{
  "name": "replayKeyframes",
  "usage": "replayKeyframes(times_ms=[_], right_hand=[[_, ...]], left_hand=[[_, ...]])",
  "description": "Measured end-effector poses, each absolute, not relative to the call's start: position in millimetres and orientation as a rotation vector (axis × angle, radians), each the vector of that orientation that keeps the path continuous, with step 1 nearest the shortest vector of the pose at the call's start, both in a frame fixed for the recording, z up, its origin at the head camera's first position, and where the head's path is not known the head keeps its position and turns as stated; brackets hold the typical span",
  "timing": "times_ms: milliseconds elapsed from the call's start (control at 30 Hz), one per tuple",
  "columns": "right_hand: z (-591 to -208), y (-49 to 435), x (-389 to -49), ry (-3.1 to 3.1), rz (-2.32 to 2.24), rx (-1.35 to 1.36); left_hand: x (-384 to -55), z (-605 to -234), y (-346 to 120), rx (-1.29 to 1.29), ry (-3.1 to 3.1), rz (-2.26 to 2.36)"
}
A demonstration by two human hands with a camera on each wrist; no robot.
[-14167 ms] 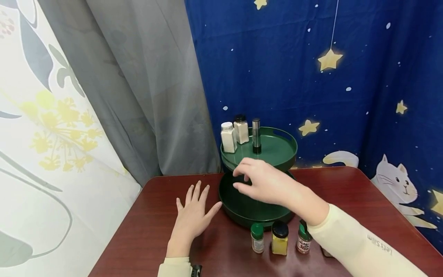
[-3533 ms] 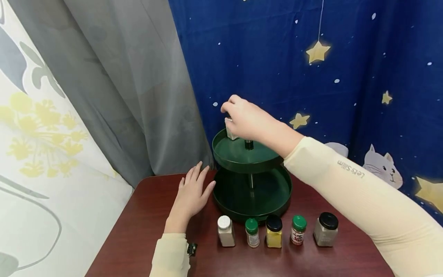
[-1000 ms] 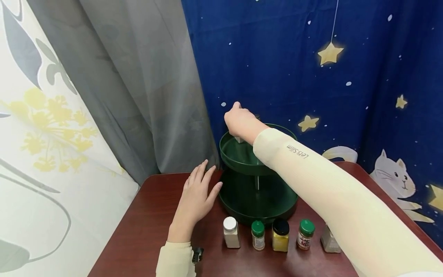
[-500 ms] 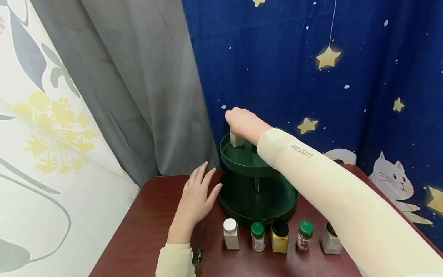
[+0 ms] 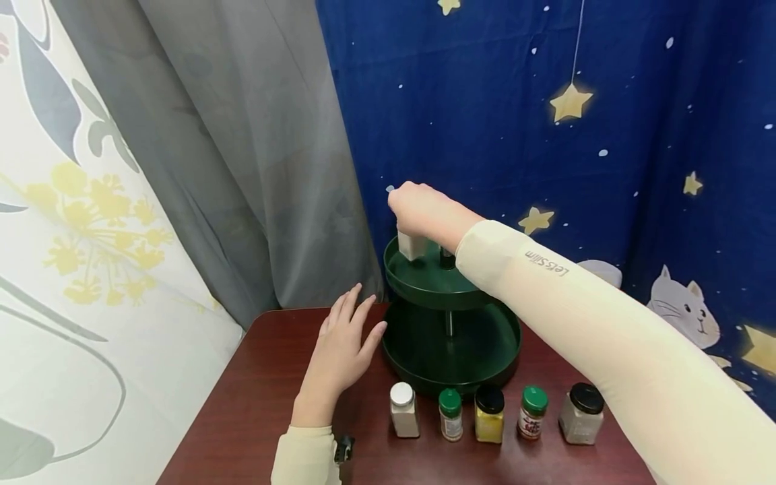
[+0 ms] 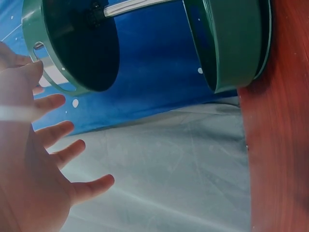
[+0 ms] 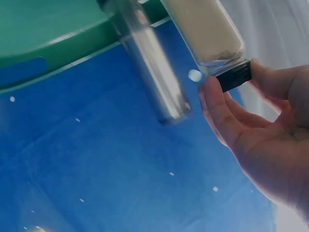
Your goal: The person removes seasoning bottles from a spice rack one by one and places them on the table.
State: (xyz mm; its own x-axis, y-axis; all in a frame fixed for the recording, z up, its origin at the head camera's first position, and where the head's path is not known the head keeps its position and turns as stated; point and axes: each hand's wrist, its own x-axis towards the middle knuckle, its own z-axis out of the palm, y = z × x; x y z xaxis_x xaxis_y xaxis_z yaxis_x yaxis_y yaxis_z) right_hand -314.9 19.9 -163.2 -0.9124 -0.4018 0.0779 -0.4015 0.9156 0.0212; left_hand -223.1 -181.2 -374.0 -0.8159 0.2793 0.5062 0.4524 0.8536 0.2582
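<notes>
My right hand (image 5: 424,212) is over the upper tier of a green two-tier round tray stand (image 5: 436,296). Its thumb and fingers pinch the black lid (image 7: 234,76) of a clear square spice jar (image 7: 207,31) filled with pale powder. In the head view the lower part of this jar (image 5: 411,246) shows under the hand; I cannot tell if its base touches the tier. Beside it rises the stand's metal post (image 7: 154,67). My left hand (image 5: 339,347) is left of the lower tier, fingers spread and holding nothing; the left wrist view shows its palm side.
In front of the stand, a row stands on the red-brown table (image 5: 261,391): a white-lidded jar (image 5: 405,412), a green-lidded shaker (image 5: 451,417), a black-lidded yellow jar (image 5: 489,416), a second green-lidded shaker (image 5: 531,414) and a black-lidded grey jar (image 5: 581,416). Curtains hang behind.
Since the oldest frame the white-lidded jar has gone from the upper tier to the front row. In the last second my right hand and its jar have shifted slightly; the left hand stays put.
</notes>
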Motion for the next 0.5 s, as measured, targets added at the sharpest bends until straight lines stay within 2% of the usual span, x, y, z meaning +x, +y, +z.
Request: replayKeyframes(times_ms=[500], right_hand=[[-127,6,-267,-2.866,0.02,0.78]], left_hand=[[-220,-374,-197,-0.477,-2.587,-0.519]])
